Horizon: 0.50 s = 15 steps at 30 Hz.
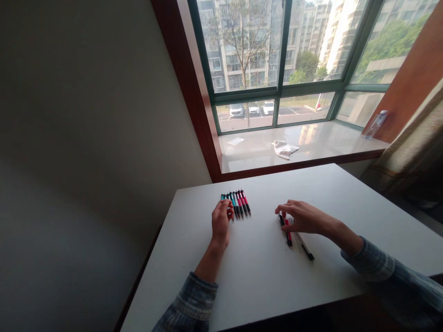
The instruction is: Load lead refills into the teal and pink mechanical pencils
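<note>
White tabletop [256, 272] separates curled left hand [220, 224] from half-open right hand [302, 217] over pens [289, 237]; edges [277, 174] beyond, grips unclear.

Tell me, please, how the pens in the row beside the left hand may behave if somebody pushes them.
The pens look slim and straight, so they are probably stiff and light. Their barrels seem round, so an end one might roll on the smooth-looking table. Because they lie side by side, pushing one would likely nudge its neighbours.
</note>
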Motion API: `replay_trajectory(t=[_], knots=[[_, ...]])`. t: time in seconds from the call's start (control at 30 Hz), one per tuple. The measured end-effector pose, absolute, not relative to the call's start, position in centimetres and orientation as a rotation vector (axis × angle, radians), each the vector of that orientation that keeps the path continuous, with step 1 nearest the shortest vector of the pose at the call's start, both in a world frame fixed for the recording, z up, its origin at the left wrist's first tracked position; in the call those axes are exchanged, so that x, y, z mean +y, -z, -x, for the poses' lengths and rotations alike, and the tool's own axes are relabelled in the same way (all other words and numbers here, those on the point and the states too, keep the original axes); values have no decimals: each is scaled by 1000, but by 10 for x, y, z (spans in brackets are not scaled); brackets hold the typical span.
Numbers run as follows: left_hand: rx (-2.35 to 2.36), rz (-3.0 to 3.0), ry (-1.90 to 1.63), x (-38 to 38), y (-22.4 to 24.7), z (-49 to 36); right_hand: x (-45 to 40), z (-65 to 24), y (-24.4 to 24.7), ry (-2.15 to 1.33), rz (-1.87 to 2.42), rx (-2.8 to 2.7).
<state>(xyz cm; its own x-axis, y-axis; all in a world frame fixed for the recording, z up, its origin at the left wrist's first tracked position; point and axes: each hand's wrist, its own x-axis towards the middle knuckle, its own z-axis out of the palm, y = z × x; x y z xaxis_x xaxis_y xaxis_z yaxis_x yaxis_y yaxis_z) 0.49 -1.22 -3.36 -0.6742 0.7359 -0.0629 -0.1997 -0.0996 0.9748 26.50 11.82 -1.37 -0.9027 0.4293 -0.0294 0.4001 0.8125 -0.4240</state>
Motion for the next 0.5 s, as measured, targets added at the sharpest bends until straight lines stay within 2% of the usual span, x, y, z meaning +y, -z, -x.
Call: replay_trajectory(t=[0.5], knots=[[1534,-625,-1849,-12,34,-5,122,-268,22,-648,568,-2892]])
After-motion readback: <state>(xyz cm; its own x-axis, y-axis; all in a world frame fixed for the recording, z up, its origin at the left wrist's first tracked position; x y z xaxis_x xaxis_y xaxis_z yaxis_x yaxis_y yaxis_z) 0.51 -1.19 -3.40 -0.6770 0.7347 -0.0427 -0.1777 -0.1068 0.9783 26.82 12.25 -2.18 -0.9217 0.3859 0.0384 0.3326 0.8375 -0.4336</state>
